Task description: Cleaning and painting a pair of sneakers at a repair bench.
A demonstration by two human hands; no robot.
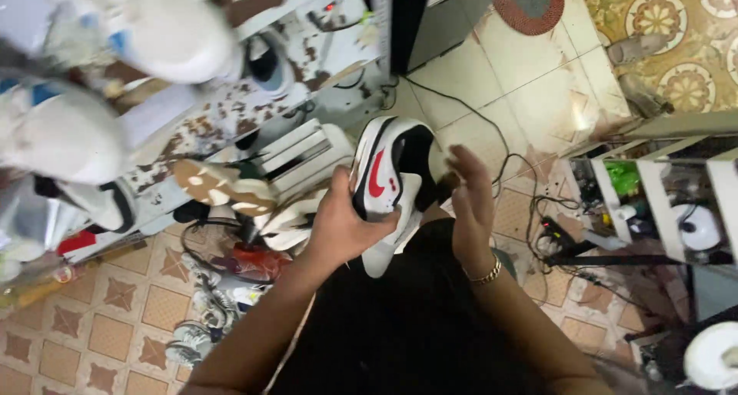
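- We see a tiled floor (530, 80) of cream and brown patterned squares, strewn with black cables (492, 137).
- Above our lap, our left hand (342, 226) is clamped around a white, black and red leather sneaker (388, 172).
- Our right hand (470, 199) is flat, fingers apart, just beside the sneaker's toe.
- A gold bracelet (486, 273) circles the right wrist.

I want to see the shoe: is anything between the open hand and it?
Nothing visible. The right hand is open just beside the black, white and red sneaker, which the left hand grips from below.
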